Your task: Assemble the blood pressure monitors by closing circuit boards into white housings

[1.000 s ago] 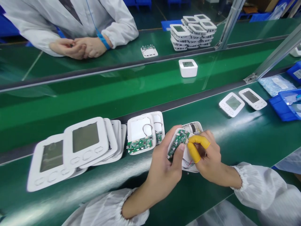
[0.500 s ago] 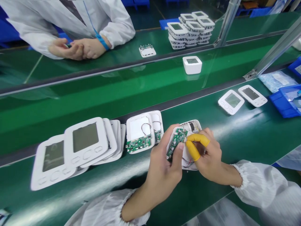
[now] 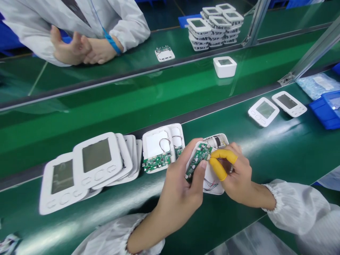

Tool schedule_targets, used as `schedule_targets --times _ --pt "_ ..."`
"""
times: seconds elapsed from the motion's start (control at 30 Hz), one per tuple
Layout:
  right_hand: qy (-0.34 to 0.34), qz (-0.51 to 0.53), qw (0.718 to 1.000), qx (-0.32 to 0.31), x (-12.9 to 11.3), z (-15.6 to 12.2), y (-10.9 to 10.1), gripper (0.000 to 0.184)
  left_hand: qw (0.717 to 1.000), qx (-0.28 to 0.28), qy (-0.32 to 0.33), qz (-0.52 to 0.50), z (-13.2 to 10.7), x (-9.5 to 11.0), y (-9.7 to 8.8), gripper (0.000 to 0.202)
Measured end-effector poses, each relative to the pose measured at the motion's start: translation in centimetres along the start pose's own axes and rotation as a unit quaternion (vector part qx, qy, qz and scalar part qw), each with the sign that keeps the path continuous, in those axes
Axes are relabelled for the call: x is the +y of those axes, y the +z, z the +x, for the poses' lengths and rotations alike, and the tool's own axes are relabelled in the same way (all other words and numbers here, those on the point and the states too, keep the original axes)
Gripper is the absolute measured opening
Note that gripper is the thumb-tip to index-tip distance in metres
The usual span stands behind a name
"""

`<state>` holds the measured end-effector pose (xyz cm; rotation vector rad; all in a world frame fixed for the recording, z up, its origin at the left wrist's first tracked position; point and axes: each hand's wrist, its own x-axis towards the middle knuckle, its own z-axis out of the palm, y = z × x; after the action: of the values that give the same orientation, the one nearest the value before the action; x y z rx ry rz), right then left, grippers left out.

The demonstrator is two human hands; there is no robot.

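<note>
My left hand grips a white half-shell of a device with a green circuit board on it, thumb pressed on the board's edge. My right hand wears yellow finger cots on thumb and forefinger, and these pinch at the board's right end. Thin coloured wires show below the board. A second open shell lies just behind, partly hidden by my fingers.
Left of my hands lie open shells with boards and a fanned row of white display fronts. Two fronts and blue bins sit right. A boxed unit rides the middle belt; a stack and another person's hands are beyond.
The unit on the middle belt has moved right. The other person's hands have shifted and one has opened upward. My hands stay on the board with only small shifts.
</note>
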<state>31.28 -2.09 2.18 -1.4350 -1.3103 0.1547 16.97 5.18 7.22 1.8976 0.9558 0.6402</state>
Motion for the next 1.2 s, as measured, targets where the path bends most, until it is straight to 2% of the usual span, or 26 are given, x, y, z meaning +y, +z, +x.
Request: schedule_targets --times 0.17,0.3,0.43,0.5,0.6,0.67,0.73,0.77,0.83,0.9,0.97,1.03,1.07,1.13,1.2 --pt "0.009 -0.014 1.000 0.015 0.1 -0.3 0.3 0.012 1.000 0.022 0.001 -0.012 -0.4 -0.3 1.4 0.035" --pt "-0.009 -0.033 0.999 -0.015 0.8 0.3 0.1 0.008 0.999 0.022 -0.029 -0.026 0.1 -0.6 0.9 0.040" --pt "0.003 -0.030 0.997 -0.075 1.4 1.8 -1.3 0.002 0.995 -0.053 -0.065 -0.059 1.7 -1.3 -0.6 0.049" --pt "-0.003 -0.015 0.999 -0.049 1.6 2.6 -2.6 0.006 0.991 -0.080 -0.076 -0.080 2.6 -1.8 -1.4 0.049" --pt "-0.024 -0.012 0.999 0.047 1.6 3.2 -4.6 0.019 0.988 -0.080 -0.063 -0.114 3.8 -2.4 -2.1 0.043" --pt "-0.049 -0.030 0.993 0.104 1.3 2.8 -5.5 0.028 0.986 -0.081 -0.046 -0.137 4.4 -2.5 -2.4 0.039" --pt "-0.089 -0.046 0.988 0.116 0.7 1.6 -5.8 0.034 0.984 -0.086 -0.035 -0.152 4.8 -2.5 -2.6 0.037" --pt "-0.115 -0.049 0.988 0.089 0.3 0.8 -5.8 0.034 0.984 -0.086 -0.031 -0.153 4.9 -2.5 -2.7 0.037" --pt "-0.169 -0.063 0.983 -0.035 -0.5 -1.1 -5.4 0.026 0.984 -0.086 -0.023 -0.152 5.0 -2.6 -2.8 0.037" --pt "-0.230 -0.113 0.948 -0.186 -1.1 -2.7 -4.8 0.017 0.985 -0.084 -0.013 -0.149 5.1 -2.7 -2.8 0.036" --pt "-0.288 -0.186 0.898 -0.277 -1.2 -3.8 -4.1 0.011 0.985 -0.084 -0.007 -0.149 5.2 -2.8 -2.7 0.036" --pt "-0.325 -0.232 0.860 -0.318 -0.7 -4.1 -3.5 0.010 0.985 -0.087 -0.004 -0.150 5.3 -2.9 -2.6 0.037" --pt "-0.335 -0.240 0.849 -0.329 -0.4 -4.2 -3.2 0.012 0.985 -0.089 -0.003 -0.151 5.3 -2.9 -2.5 0.037" --pt "-0.348 -0.238 0.842 -0.336 0.4 -4.0 -2.8 0.016 0.983 -0.095 0.001 -0.156 5.4 -2.9 -2.4 0.038" --pt "-0.353 -0.209 0.855 -0.316 1.1 -3.9 -2.6 0.012 0.981 -0.099 0.003 -0.164 5.5 -2.9 -2.4 0.039"
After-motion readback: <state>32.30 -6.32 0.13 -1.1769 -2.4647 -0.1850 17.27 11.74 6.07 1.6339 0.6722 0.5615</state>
